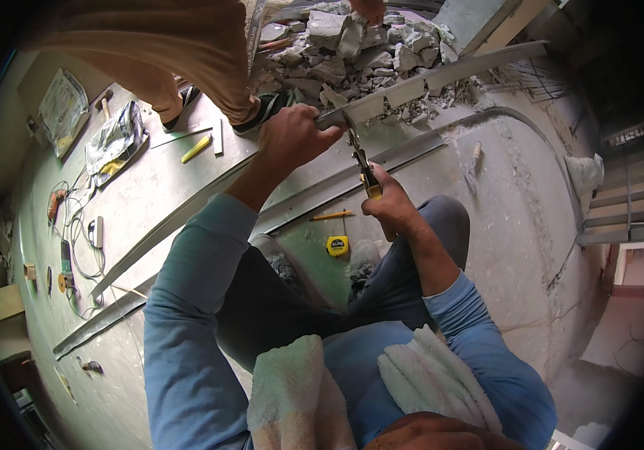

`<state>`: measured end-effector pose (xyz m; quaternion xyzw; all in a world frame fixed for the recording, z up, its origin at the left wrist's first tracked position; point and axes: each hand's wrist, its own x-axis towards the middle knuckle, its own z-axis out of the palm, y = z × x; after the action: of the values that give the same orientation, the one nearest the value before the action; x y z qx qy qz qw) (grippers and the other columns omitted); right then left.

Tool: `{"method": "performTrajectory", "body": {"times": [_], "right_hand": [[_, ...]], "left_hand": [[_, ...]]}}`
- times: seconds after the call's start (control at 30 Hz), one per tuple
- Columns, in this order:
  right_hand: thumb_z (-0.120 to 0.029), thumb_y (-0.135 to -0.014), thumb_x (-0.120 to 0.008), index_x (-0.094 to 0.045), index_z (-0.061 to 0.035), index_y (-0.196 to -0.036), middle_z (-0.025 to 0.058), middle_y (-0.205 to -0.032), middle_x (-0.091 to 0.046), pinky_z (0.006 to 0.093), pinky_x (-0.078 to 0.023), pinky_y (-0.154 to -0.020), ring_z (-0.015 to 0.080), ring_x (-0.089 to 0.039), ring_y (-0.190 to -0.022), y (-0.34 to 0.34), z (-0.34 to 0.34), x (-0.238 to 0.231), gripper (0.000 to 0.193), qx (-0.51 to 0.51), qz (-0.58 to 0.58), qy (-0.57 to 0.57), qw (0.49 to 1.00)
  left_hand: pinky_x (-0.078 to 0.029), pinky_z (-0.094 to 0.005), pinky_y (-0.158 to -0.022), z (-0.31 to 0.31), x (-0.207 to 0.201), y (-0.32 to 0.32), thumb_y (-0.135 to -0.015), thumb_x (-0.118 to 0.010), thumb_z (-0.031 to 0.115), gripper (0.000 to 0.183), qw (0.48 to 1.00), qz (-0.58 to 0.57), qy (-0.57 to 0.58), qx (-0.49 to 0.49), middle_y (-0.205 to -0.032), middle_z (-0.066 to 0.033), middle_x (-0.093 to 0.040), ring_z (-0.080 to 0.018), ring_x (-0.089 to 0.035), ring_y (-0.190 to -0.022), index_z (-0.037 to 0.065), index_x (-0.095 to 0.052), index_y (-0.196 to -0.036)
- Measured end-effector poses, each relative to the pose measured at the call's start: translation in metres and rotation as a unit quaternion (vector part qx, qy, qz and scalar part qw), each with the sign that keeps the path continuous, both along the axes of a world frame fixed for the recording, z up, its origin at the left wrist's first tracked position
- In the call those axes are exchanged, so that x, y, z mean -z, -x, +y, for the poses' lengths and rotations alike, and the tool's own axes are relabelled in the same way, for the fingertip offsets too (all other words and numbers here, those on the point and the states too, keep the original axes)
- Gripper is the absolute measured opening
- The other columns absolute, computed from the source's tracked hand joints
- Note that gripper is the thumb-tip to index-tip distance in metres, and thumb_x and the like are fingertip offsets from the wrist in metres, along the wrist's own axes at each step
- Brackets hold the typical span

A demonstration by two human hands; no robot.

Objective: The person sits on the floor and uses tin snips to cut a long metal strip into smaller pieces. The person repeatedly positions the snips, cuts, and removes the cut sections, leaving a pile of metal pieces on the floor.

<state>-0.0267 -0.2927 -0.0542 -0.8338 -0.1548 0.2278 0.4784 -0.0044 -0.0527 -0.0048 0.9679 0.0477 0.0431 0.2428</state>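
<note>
My left hand (299,139) is closed around a long grey metal profile (408,90), a thin channel-like strip running from the lower left to the upper right. In my right hand (393,202) is a pair of tin snips (367,176) with black and yellow handles. The snips' jaws reach the edge of the profile just right of my left hand; how far they have bitten in is unclear. A second metal profile (412,154) lies on the floor below. Between my feet and the profiles are a yellow tape measure (337,246) and an orange pencil (331,215).
A person in brown trousers (134,49) stands at upper left, beside a rubble heap (382,64). On the left floor lie a yellow-handled tool (197,148), a metal square (218,139), bags (116,142), a hammer (104,103) and a corded angle grinder (65,271). A light-handled tool (476,155) lies right.
</note>
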Motion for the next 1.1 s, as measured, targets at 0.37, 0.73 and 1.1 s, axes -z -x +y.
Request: {"method": "performTrajectory", "body": {"times": [0.37, 0.73, 1.1], "right_hand": [[-0.019, -0.071, -0.065, -0.051, -0.0012, -0.129, 0.0218, -0.104, -0.063, 0.0419, -0.049, -0.091, 0.0393, -0.062, -0.101, -0.001, -0.001, 0.001, 0.061, -0.003, -0.039, 0.048, 0.998], [-0.015, -0.072, -0.065, -0.058, -0.0061, -0.111, 0.0122, -0.088, -0.06, 0.0381, -0.051, -0.077, 0.0268, -0.06, -0.08, 0.001, -0.002, 0.009, 0.041, 0.019, -0.081, 0.075, 0.994], [-0.014, -0.07, -0.066, -0.058, -0.0062, -0.102, 0.0074, -0.078, -0.057, 0.0353, -0.049, -0.069, 0.0212, -0.057, -0.071, 0.0, -0.003, 0.011, 0.034, 0.022, -0.09, 0.033, 0.995]], "left_hand": [[-0.057, -0.0432, -0.083, -0.004, -0.011, 0.004, -0.079, -0.07, 0.061, 0.058, 0.999, 0.031, -0.006, -0.007, -0.098, -0.0168, -0.074, -0.0332, -0.072, -0.095, 0.007, -0.077, -0.098], [-0.056, -0.0473, -0.075, 0.002, -0.001, 0.003, -0.079, -0.07, 0.064, 0.065, 0.999, -0.034, 0.009, 0.009, -0.08, -0.0217, -0.072, -0.0379, -0.072, -0.084, 0.0, -0.075, -0.087], [-0.056, -0.0421, -0.071, 0.021, -0.005, 0.001, -0.083, -0.074, 0.051, 0.055, 0.993, 0.033, 0.049, 0.099, -0.079, -0.0187, -0.071, -0.0302, -0.072, -0.075, -0.003, -0.072, -0.091]]}}
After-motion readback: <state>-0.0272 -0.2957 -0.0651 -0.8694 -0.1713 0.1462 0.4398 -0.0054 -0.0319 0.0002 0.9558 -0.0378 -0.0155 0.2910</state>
